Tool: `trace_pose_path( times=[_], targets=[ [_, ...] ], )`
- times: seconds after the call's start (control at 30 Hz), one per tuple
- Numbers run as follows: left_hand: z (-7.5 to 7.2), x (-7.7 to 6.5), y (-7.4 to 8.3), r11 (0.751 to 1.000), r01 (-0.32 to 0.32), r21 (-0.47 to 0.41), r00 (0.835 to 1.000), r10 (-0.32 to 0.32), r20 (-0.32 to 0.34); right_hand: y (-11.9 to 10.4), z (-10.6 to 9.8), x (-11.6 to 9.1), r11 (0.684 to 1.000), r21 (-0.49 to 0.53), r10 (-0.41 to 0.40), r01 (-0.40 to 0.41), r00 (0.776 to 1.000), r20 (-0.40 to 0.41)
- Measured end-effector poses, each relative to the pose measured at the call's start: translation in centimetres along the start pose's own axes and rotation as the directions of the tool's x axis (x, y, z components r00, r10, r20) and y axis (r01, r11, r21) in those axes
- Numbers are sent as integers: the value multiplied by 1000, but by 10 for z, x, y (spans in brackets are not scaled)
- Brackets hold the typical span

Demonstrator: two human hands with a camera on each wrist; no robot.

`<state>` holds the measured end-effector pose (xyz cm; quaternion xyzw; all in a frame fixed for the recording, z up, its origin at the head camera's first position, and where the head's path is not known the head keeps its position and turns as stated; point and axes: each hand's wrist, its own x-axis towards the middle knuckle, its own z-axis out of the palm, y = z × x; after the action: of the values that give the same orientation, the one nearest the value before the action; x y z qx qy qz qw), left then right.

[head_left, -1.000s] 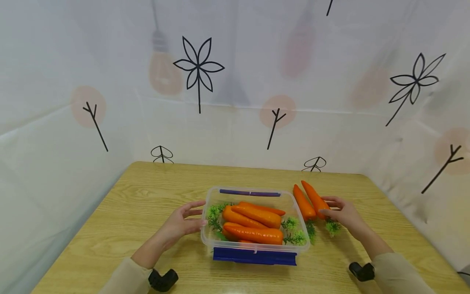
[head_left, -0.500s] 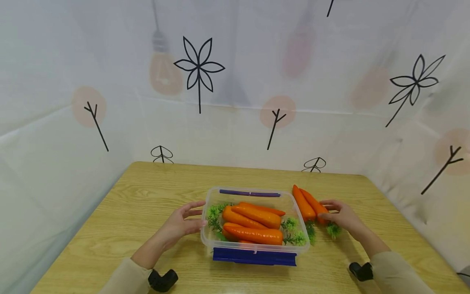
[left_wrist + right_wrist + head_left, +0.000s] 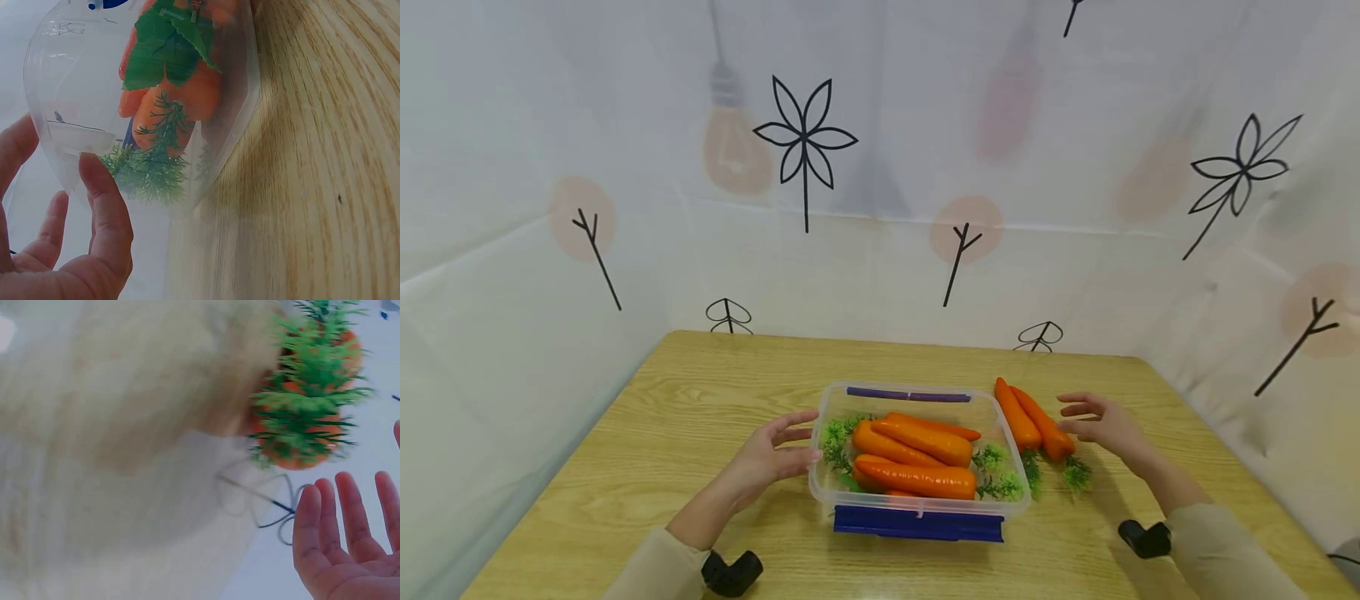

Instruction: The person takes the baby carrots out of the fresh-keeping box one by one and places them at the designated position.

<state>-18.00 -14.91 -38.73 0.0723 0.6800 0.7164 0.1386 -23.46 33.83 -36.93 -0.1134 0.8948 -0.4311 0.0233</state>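
Observation:
A clear plastic box (image 3: 925, 507) with blue latch flaps stands mid-table and holds several orange carrots (image 3: 917, 478) with green leafy tops. My left hand (image 3: 765, 454) rests its fingertips against the box's left wall; in the left wrist view the hand (image 3: 94, 244) has its fingers extended at the clear wall. Outside the box, to its right, two carrots (image 3: 1017, 417) lie side by side on the table, tips pointing away. Just right of them is my right hand (image 3: 1105, 429), fingers extended, holding nothing. The right wrist view has this hand (image 3: 344, 550) apart from the carrot tops (image 3: 306, 394).
The wooden table (image 3: 722, 375) ends at a pale patterned cloth (image 3: 880, 275) behind and at both sides. A blue flap (image 3: 919, 523) hangs down from the box's front. Black camera mounts (image 3: 732, 573) sit on both wrists.
My right hand has let go of the right-hand carrot and drawn back to the right. That carrot lies nearer to me, closer beside the other. The left hand stays at the box.

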Motion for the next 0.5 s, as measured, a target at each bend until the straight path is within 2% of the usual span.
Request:
trace_pose_path(
  times=[0.5],
  targets=[
    [-1, 1, -2, 1000, 5, 2, 1000, -5, -5, -46, -4, 11, 994, -59, -88, 91, 995, 47]
  ],
)
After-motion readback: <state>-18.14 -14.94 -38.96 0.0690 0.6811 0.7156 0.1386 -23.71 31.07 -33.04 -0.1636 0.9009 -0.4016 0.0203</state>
